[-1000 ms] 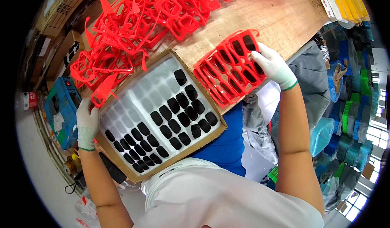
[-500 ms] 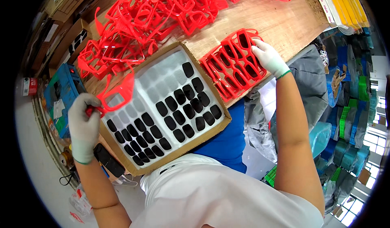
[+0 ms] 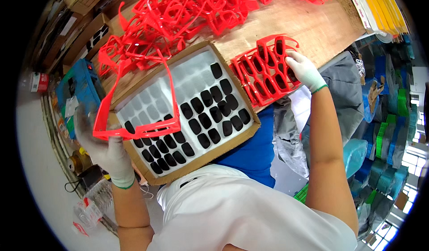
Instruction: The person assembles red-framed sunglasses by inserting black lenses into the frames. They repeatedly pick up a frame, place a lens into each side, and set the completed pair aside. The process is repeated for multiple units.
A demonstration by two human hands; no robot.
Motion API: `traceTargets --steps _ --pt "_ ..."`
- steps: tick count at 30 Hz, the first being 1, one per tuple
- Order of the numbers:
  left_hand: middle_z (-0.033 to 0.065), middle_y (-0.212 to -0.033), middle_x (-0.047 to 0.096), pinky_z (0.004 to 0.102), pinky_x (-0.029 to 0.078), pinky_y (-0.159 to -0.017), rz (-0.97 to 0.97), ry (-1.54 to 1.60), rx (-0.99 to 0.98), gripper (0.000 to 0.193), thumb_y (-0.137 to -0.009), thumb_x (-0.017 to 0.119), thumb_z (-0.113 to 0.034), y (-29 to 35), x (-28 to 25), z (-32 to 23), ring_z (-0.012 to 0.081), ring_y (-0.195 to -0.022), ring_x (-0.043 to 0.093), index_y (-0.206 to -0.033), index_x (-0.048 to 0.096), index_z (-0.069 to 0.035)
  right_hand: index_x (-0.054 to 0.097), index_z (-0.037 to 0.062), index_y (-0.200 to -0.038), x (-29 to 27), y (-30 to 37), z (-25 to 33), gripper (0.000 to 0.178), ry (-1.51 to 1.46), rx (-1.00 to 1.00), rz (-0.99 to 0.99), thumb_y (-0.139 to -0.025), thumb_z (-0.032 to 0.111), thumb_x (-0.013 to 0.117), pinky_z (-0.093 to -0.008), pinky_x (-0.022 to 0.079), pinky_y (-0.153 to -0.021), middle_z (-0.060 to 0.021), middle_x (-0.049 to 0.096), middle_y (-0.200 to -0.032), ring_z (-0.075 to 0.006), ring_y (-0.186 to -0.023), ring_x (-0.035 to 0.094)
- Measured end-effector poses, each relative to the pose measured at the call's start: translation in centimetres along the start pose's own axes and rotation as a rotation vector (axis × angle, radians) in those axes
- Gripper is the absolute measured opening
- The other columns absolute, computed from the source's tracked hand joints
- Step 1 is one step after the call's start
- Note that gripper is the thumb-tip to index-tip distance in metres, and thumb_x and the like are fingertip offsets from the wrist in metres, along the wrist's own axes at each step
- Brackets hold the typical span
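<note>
Both my hands wear white gloves with green cuffs. My left hand grips a red eyeglass frame, its temples spread and pointing away from me, above the left part of a cardboard tray. Its fingers are partly smeared by motion. Dark lenses lie in rows on white molded liners in this tray. To the right, my right hand has its fingers closed at the right end of a row of red sunglasses with dark lenses. The pair at the far end of the row sits tilted higher than the others.
A tangled heap of red frames covers the back of the wooden table. A blue box stands left of the tray, with a tape roll and a plastic bottle nearer me. Grey cloth hangs at the right.
My left hand has moved nearer and right, turning the red frame so its temples point away. My right hand stays at the row, where the far pair now sits higher. The whole view shifted slightly.
</note>
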State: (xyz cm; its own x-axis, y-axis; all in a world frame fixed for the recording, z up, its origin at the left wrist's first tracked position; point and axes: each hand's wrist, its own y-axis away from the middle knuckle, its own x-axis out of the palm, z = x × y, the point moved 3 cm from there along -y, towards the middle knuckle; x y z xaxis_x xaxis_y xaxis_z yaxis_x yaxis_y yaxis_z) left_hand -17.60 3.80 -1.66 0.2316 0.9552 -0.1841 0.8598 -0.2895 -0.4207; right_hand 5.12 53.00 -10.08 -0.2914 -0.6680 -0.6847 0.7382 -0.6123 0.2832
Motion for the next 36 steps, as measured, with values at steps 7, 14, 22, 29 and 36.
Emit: traceTargets --steps 7,14,22,29,36 --pt "0.0167 -0.131 0.059 0.0401 0.052 -0.094 0.014 0.713 -0.525 0.04 -0.101 0.058 -0.03 2.1 -1.9 1.1 0.0228 -0.107 0.062 -0.133 0.052 -0.005 0.065 0.0039 -0.124 6.8 6.1 11.1 0.035 0.336 -0.521 -0.454 -0.092 0.018 0.062 -0.0452 0.055 -0.085 -0.0182 0.072 -0.101 -0.0355 -0.092 0.071" --pt "0.0171 -0.123 0.06 0.0417 0.057 -0.081 0.155 0.655 -0.522 0.052 -0.094 0.051 -0.014 4.5 -1.0 -3.1 0.0244 -0.09 0.068 -0.144 0.041 -0.002 0.034 -0.005 -0.15 19.8 0.4 17.0 0.061 0.667 0.14 0.269 -0.095 0.014 0.053 -0.0444 0.055 -0.093 -0.0187 0.07 -0.123 -0.0334 -0.112 0.069" --pt "0.0238 -0.137 0.045 0.0465 0.058 -0.074 0.174 0.813 -0.882 0.076 -0.094 0.057 -0.009 8.0 0.1 -4.8 0.0295 -0.105 0.063 -0.156 0.015 -0.018 0.076 0.0104 -0.101 17.7 1.5 19.7 0.02 0.746 -0.038 0.099 -0.09 0.015 0.061 -0.0424 0.058 -0.084 -0.0205 0.074 -0.106 -0.0323 -0.106 0.072" --pt "0.0106 -0.087 0.063 0.0294 0.053 -0.063 0.312 0.397 -0.812 0.043 -0.102 0.053 -0.02 10.1 -0.5 -4.6 0.0151 -0.07 0.061 -0.136 0.04 0.003 0.064 0.0058 -0.097 14.5 15.4 20.7 0.012 0.071 -0.566 0.223 -0.088 0.014 0.068 -0.0371 0.056 -0.07 -0.014 0.069 -0.093 -0.0264 -0.075 0.07" --pt "0.0173 -0.08 0.069 0.036 0.056 -0.068 0.757 0.03 -0.562 0.031 -0.102 0.049 -0.016 12.1 3.5 -6.9 0.0248 -0.07 0.071 -0.122 0.048 0.006 0.068 0.0017 -0.107 15.4 23.5 21.7 0.021 -0.389 -0.548 -0.092 -0.087 -0.001 0.07 -0.0291 0.055 -0.065 -0.0121 0.068 -0.086 -0.0209 -0.071 0.068"
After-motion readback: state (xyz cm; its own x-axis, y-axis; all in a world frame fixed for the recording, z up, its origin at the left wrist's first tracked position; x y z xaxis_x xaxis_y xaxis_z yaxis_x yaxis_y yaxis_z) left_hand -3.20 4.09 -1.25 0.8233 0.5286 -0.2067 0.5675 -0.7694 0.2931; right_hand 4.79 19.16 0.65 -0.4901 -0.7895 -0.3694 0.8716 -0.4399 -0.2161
